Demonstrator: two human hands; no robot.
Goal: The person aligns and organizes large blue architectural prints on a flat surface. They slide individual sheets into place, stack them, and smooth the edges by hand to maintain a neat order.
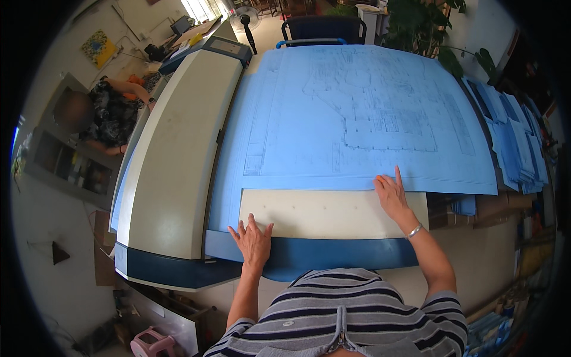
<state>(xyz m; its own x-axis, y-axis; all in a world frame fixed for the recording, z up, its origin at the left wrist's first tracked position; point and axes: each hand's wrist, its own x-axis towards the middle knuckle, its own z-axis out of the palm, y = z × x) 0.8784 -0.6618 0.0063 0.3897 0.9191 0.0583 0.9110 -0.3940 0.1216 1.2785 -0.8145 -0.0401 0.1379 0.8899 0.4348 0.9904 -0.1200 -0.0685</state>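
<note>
A large blue sheet with a fine line drawing (285, 119) lies flat across the bed of a wide cream-and-blue machine (172, 154). Along the left, beside the machine's cream cover, a blue strip of sheet (223, 208) reaches closer to me. My left hand (253, 243) rests with its fingers spread at the near end of that strip, over the pale bed (321, 217). At the sheet's near edge, toward the right, my right hand (391, 195) touches the paper with its index finger stretched out and the others bent.
Stacks of folded blue sheets (514, 140) lie to the right. Behind the bed stands a dark chair (324, 30), with a leafy plant (419, 27) beside it. Beyond the machine's left side another person (116, 110) leans in. A pink stool (153, 344) is at lower left.
</note>
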